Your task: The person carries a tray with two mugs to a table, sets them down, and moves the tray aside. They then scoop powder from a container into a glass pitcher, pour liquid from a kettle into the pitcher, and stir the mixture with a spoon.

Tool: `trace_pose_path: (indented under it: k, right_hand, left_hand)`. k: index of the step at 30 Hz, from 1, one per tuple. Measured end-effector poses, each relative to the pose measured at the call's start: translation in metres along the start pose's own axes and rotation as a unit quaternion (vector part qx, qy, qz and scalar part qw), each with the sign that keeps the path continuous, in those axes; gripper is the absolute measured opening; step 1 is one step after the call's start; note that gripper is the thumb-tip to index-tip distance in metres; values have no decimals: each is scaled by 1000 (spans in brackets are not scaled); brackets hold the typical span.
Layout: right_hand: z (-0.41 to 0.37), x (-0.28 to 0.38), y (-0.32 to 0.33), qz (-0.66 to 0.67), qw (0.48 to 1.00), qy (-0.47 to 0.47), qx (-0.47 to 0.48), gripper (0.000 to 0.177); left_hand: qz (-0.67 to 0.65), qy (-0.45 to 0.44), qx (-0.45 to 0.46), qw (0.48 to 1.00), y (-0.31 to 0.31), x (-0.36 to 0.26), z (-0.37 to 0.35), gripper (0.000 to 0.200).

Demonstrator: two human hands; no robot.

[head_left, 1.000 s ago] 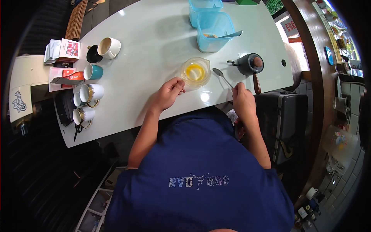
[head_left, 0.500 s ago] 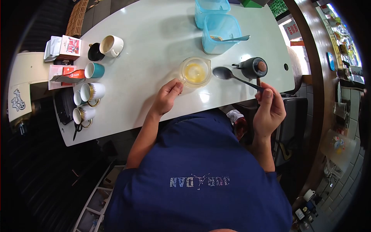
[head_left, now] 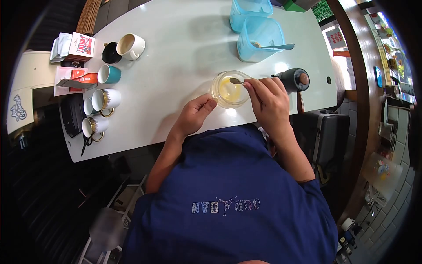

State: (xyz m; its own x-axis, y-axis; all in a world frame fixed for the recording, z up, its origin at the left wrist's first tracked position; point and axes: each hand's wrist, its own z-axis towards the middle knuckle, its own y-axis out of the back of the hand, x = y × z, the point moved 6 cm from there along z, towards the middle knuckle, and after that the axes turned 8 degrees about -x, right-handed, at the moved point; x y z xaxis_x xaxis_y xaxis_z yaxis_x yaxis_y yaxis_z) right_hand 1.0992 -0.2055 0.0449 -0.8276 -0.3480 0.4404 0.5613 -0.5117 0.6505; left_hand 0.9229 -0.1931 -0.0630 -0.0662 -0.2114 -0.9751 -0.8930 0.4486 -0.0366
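A clear glass cup (head_left: 229,94) with pale yellow contents stands on the white table (head_left: 176,57). My left hand (head_left: 193,113) pinches the cup's near left side, at its handle. Over the cup's right rim, my right hand (head_left: 270,102) holds a dark spoon (head_left: 238,81), its tip above or inside the glass; most of its handle is hidden by my fingers. Just right of that hand is a dark pot (head_left: 295,80) with a brown knob and a wooden handle.
Two blue plastic containers (head_left: 257,40) stand beyond the cup, the nearer one with a spoon in it. At the left are white and gold mugs (head_left: 107,99), a teal cup (head_left: 109,74), a white mug (head_left: 130,46), a black lidded pot (head_left: 111,53) and packet boxes (head_left: 81,46).
My right hand has moved left with the spoon, from beside the dark pot to the glass cup. My left hand remains at the cup. The whole view has shifted slightly.
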Motion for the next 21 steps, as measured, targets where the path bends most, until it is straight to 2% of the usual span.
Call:
trace_pose_path:
  k: [8,11,13,17,19,21]
  right_hand:
    - [1,0,-9,-1,1000,-3,6,7]
    - [1,1,-11,50,999,-5,15,8]
    - [1,4,-12,97,993,-15,59,9]
    - [3,7,-7,81,993,-19,89,9]
    - [5,6,-2,42,996,-9,72,9]
    - [7,4,-1,29,998,-2,60,8]
  left_hand:
    - [28,3,6,1000,0,-4,0,30]
    - [15,0,1,1000,0,-5,1,31]
    - [21,-2,-2,1000,1,-6,2,31]
    - [23,4,-3,1000,3,-2,2,31]
    - [4,-30,-11,999,4,-2,3,27]
    - [7,-14,-1,1000,3,-4,2,28]
